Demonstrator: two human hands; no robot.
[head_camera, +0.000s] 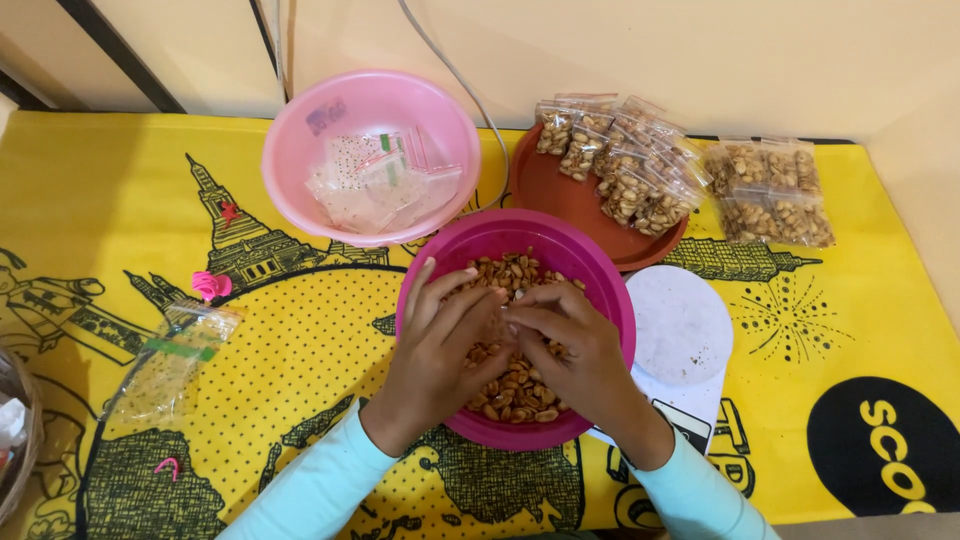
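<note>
Both my hands are inside a magenta bowl full of roasted peanuts. My left hand rests palm-down on the nuts with its fingers spread toward the far side. My right hand lies beside it, fingers curled among the nuts and touching the left fingertips. Whether either hand grips any nuts is hidden. Light blue sleeves cover both forearms.
A pink bowl of empty clear bags sits behind. A brown plate and the cloth to its right carry several filled peanut bags. A white scale stands right of the magenta bowl. One empty bag lies left on the yellow tablecloth.
</note>
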